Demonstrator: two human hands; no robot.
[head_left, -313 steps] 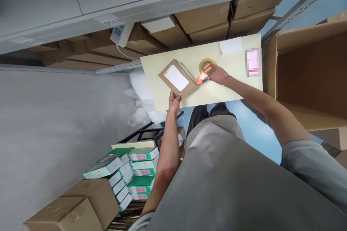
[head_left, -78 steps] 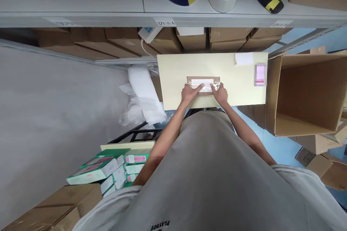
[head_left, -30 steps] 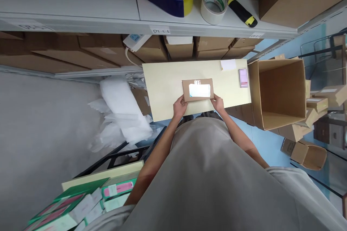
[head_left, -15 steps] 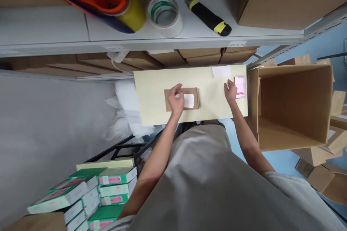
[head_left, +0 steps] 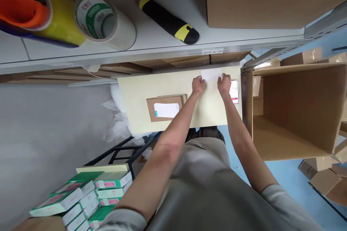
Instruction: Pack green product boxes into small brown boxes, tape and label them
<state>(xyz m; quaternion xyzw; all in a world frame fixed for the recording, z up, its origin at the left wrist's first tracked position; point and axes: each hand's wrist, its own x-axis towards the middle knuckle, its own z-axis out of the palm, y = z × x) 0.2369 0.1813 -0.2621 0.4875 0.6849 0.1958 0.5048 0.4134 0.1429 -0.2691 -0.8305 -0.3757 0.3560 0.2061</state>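
A white paper slip (head_left: pixel 211 74) lies at the far side of the cream tabletop (head_left: pixel 141 88), with a hand at each end of it. My left hand (head_left: pixel 198 85) is closed on the slip's left edge. At the right edge, my right hand (head_left: pixel 224 83) pinches the paper between thumb and fingers. Left of my left forearm rests a flat brown cardboard box (head_left: pixel 150 111) bearing a white label (head_left: pixel 166 110). A phone (head_left: pixel 234 92) with a lit pinkish screen lies just right of my right hand, partly covered by it.
Above the table, a shelf holds a tape dispenser (head_left: pixel 24 11), a clear tape roll (head_left: pixel 119 30) and a box cutter (head_left: pixel 169 20). A large open carton (head_left: pixel 295 97) stands at the right. Green-and-white boxes (head_left: pixel 108 191) are stacked lower left.
My left hand has left the cardboard box and moved right to the paper slip. My right hand has moved up to the slip's other edge. The camera view has shifted right.
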